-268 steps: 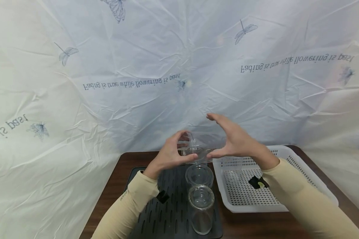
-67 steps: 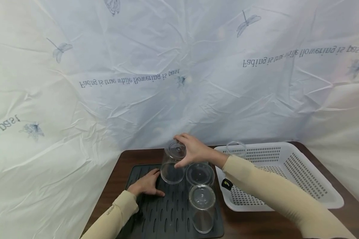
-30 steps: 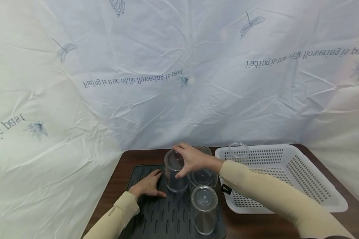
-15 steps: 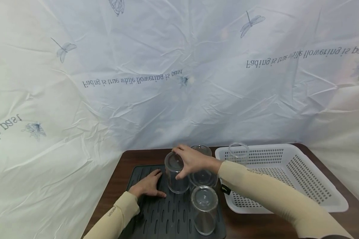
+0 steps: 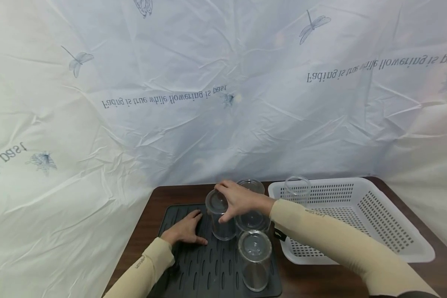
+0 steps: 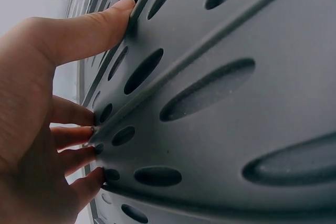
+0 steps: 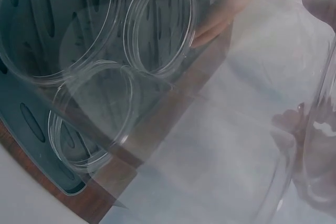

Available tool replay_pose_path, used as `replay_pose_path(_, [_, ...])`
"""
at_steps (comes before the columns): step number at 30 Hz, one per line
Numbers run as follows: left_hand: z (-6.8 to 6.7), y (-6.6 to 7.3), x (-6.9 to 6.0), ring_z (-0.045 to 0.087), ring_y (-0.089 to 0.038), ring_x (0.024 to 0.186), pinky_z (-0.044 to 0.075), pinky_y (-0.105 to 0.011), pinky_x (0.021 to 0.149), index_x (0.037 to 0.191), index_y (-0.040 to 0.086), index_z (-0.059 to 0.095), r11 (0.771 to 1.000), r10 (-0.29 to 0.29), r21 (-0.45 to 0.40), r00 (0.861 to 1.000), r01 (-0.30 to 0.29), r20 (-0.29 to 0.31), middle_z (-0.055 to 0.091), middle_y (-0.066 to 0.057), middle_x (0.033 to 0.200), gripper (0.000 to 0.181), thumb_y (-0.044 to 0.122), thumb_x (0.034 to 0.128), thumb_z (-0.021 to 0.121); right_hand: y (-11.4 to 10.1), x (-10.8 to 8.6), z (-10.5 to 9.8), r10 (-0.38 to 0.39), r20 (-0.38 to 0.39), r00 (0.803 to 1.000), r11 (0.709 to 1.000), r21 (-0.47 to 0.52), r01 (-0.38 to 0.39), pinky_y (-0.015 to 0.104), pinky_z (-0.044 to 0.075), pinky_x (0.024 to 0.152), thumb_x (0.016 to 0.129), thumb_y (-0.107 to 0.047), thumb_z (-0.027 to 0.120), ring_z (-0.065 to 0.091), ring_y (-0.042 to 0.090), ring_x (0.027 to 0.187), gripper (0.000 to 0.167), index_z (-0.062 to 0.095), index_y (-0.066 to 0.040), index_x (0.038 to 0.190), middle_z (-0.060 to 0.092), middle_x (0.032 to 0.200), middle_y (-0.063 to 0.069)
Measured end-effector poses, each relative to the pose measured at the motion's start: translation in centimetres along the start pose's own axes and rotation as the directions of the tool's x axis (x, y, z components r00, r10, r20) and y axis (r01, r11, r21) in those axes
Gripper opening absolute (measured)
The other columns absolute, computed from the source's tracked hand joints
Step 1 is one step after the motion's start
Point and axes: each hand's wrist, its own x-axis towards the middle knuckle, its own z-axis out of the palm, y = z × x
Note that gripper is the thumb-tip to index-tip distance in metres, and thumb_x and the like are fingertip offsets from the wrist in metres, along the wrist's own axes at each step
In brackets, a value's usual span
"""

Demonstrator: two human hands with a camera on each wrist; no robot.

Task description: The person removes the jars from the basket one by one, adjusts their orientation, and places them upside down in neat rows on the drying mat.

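My right hand point(image 5: 240, 201) grips the base end of a clear glass point(image 5: 223, 229), which stands upside down on a dark ridged drying mat point(image 5: 197, 269). The thumb is on the near side, the fingers behind. In the right wrist view the clear wall of this glass point(image 7: 252, 103) fills much of the picture. Three more clear glasses stand to its right: a near one point(image 5: 255, 267), a wider middle one point(image 5: 254, 223) partly behind my hand, and a far one point(image 5: 251, 185). My left hand point(image 5: 186, 229) rests on the mat with spread fingers, left of the held glass, holding nothing.
A white perforated basket point(image 5: 391, 219) sits on the brown wooden table point(image 5: 134, 244) to the right, partly under my right forearm. One clear glass point(image 5: 297, 186) is in its far left corner. A pale printed sheet point(image 5: 193, 136) hangs behind and beside the table.
Earlier both hands were raised around a clear glass at the back. Since then my left hand has settled on the mat. My right hand has lowered the held glass nearer and slightly rightward.
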Motion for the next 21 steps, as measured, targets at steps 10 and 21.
replay_pose_path(10, [0.34,-0.1,0.24,0.034,-0.037,0.141,0.039,-0.054,0.107,0.149,0.002,0.037,1.0,0.001,0.006,1.0,-0.001,-0.002,0.027,-0.018,0.158,0.105,0.061,0.0728,0.078,0.06,0.24,0.47,-0.001,0.017,1.0,0.999,-0.043,0.002,0.044,0.043,0.105,0.074,-0.059,0.077,0.036,0.029,0.14,0.104,0.031,-0.01,0.153,0.033,0.153,0.013])
replay_pose_path(21, [0.58,-0.32,0.44,0.035,-0.036,0.141,0.039,-0.053,0.107,0.149,0.002,0.038,1.0,-0.006,0.014,1.0,0.007,-0.006,0.027,-0.017,0.157,0.106,0.061,0.0715,0.078,-0.23,0.19,0.67,-0.007,0.017,1.0,0.994,-0.107,0.009,0.042,0.043,0.106,0.075,-0.059,0.076,0.035,0.029,0.141,0.103,0.032,-0.008,0.152,0.034,0.152,0.014])
